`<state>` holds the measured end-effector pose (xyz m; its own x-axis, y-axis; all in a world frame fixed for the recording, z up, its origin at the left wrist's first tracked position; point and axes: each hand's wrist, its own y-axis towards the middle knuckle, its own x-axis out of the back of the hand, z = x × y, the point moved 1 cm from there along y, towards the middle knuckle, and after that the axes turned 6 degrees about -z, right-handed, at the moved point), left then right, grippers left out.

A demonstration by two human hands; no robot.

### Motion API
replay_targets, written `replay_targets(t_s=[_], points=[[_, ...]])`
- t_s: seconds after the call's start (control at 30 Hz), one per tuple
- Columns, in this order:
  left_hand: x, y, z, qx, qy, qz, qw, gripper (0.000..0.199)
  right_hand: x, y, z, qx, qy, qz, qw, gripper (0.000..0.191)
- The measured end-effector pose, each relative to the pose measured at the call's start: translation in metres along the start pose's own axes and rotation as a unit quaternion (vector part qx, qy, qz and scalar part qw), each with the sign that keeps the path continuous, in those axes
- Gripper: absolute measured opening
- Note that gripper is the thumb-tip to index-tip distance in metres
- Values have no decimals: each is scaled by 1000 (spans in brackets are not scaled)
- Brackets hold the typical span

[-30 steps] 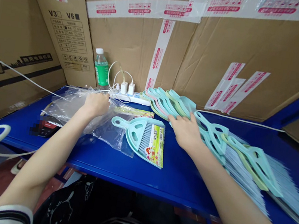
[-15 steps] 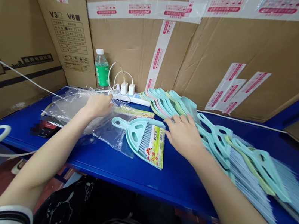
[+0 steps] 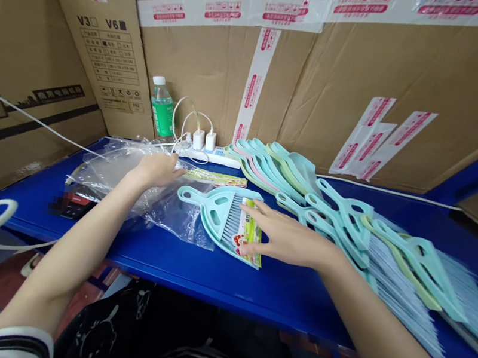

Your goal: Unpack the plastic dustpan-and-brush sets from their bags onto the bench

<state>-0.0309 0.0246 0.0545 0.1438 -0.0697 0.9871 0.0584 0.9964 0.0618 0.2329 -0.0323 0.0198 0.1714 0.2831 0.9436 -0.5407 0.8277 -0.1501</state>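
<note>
Two hands inspected: right hand (image 3: 286, 241) open, fingers spread over the teal dustpan (image 3: 215, 214) on the blue table (image 3: 187, 274); left hand (image 3: 156, 169) curled on the clear plastic bag (image 3: 125, 176) beside it, grip unconfirmed.

Bright, diffuse light is filling the scene and soft shadows are forming; the clear plastic bag (image 3: 125, 170) is producing small glare spots, while wide-angle distortion is bowing the cardboard boxes (image 3: 209, 77) toward the frame edges (focus is holding throughout).
</note>
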Motion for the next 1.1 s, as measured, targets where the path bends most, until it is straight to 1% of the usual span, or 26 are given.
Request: replay_targets(t_s=[0.1,0.23,0.33,0.53,0.67,0.77,0.83,0.87,0.97,1.03,1.1], points=[[6,-4,-5,17,34,36,999,54,2,-1,-1,2,14,28,1000,101],[8,-7,-12,-8,46,39,998,52,2,-2,-1,9,22,43,999,102],[6,-7,-13,-10,62,35,997,52,2,-1,0,8,26,42,999,102],[4,-7,-13,-24,63,14,998,50,4,-2,2,4,22,41,999,101],[7,-11,-14,-43,66,-2,997,51,5,-3,2,-3,16,37,999,98],[11,-15,-15,-41,87,-41,994,45,4,-3,2,-3,17,37,999,99],[13,-17,-17,-61,83,-62,993,42,4,-3,1,-2,20,34,999,100],[13,-18,-18,-86,71,-54,992,42,4,-3,1,0,21,30,999,101],[10,-19,-21,-174,26,14,984,45,4,-3,0,-1,24,22,999,102],[7,-18,-21,-198,11,44,979,47,5,-2,0,-4,27,21,999,101],[4,-15,-19,-205,-7,57,977,49,6,-1,-2,-3,33,17,999,97]])
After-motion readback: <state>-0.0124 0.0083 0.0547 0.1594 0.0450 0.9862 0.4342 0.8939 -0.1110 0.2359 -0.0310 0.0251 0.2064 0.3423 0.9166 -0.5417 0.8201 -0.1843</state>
